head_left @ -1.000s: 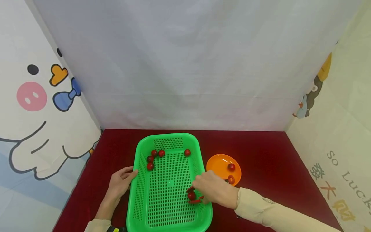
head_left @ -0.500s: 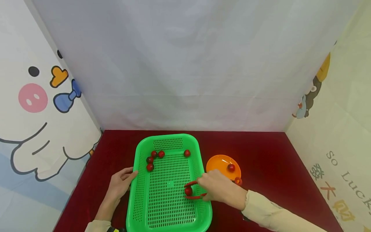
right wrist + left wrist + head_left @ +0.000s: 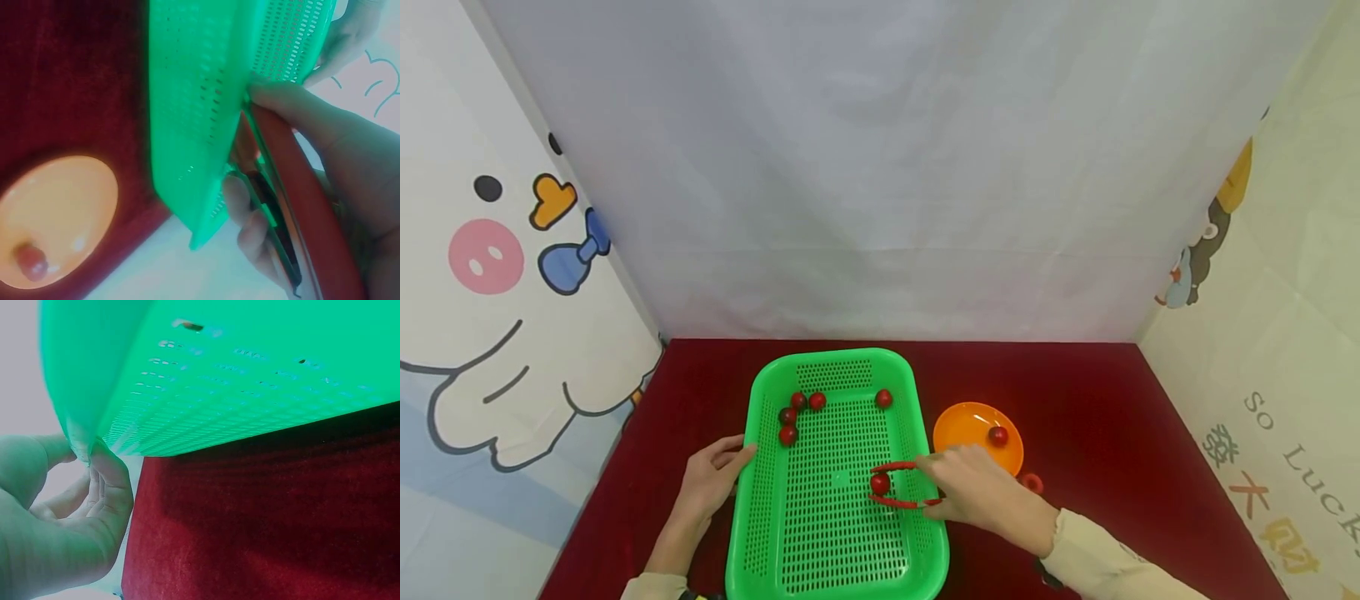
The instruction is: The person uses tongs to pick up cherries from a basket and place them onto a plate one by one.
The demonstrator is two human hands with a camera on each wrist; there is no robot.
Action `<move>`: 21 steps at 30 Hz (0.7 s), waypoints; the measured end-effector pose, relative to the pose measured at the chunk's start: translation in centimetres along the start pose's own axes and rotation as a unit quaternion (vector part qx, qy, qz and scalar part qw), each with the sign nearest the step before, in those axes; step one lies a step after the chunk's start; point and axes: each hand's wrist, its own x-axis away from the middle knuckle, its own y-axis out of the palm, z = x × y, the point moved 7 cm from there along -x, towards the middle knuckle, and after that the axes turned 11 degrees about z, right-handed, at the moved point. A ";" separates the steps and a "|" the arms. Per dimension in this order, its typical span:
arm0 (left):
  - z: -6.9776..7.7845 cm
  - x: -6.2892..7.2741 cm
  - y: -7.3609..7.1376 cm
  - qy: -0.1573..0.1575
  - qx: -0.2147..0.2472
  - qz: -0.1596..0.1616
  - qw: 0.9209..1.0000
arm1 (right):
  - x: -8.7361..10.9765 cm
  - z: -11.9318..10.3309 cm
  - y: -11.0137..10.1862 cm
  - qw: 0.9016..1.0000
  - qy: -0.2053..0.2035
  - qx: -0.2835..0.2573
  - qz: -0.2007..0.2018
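Observation:
My right hand (image 3: 981, 492) grips a pair of red tongs (image 3: 898, 502) over the right rim of the green plastic basket (image 3: 838, 588). In the right wrist view the fingers curl round the handles of the tongs (image 3: 306, 187). Between the tong tips is a small round red fruit (image 3: 880, 483), over the basket's slotted floor. At the basket's left rim, my left hand (image 3: 711, 475) pinches the edge between thumb and fingers. The left wrist view shows that hand (image 3: 94, 531) with its fingers bent under the rim of the basket (image 3: 250, 337).
Several more round red fruits (image 3: 787, 435) lie along the basket's left side, and another fruit (image 3: 883, 399) near its far right corner. An orange plate (image 3: 958, 425) with one red fruit (image 3: 997, 436) stands right of the basket on the dark red cloth (image 3: 1090, 433).
The tongs and the fruit between them have shifted left and slightly away, toward the basket's middle. The right hand has drawn a little to the right, and more of the tong arms shows.

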 end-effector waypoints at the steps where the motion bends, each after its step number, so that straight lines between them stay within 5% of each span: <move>1: 0.0 0.0 0.0 0.000 0.000 0.001 1.000 | 0.1 0.1 0.0 1.000 0.003 -0.004 0.007; 9: 0.1 0.0 0.0 0.002 0.000 0.002 1.000 | 1.1 1.0 0.1 0.995 0.038 -0.068 0.066; 21: 0.1 0.0 0.1 0.002 0.000 0.004 1.000 | 2.8 2.1 0.2 0.984 0.048 -0.060 0.162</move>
